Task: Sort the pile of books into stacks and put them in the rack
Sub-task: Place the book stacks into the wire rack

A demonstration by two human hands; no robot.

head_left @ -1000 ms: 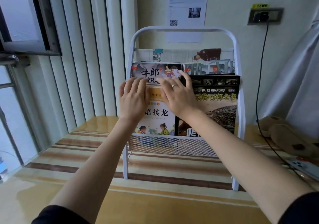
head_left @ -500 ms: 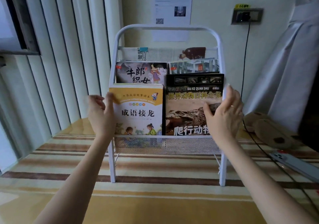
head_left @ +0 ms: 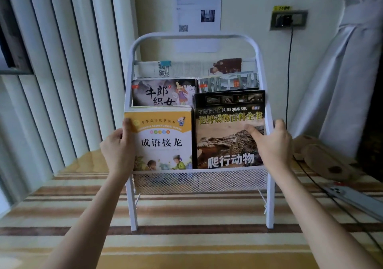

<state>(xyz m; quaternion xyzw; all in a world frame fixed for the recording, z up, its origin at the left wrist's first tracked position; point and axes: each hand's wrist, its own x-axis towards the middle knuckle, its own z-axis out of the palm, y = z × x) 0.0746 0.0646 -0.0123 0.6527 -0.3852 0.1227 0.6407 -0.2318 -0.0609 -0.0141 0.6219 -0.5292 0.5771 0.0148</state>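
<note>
A white metal rack (head_left: 192, 38) stands on the striped tabletop, filled in three tiers. In its front mesh tier stand a yellow-and-white book stack (head_left: 163, 142) on the left and a dark reptile book stack (head_left: 226, 127) on the right. Behind them rise a grey story book (head_left: 163, 92) and a pale book (head_left: 228, 82); the top tier holds clipped papers (head_left: 186, 68). My left hand (head_left: 118, 148) grips the rack's left side, thumb over the yellow book's edge. My right hand (head_left: 271, 142) grips the right post, thumb on the reptile cover.
A phone (head_left: 352, 198) and a brown object (head_left: 323, 158) lie on the table at the right, with a black cable (head_left: 289, 78) hanging from the wall socket. Vertical blinds stand at the left, a curtain at the right. Wall is close behind the rack.
My hands left the tops of the front books, spread outward and closed on the two sides of the rack. The view shifted a little.
</note>
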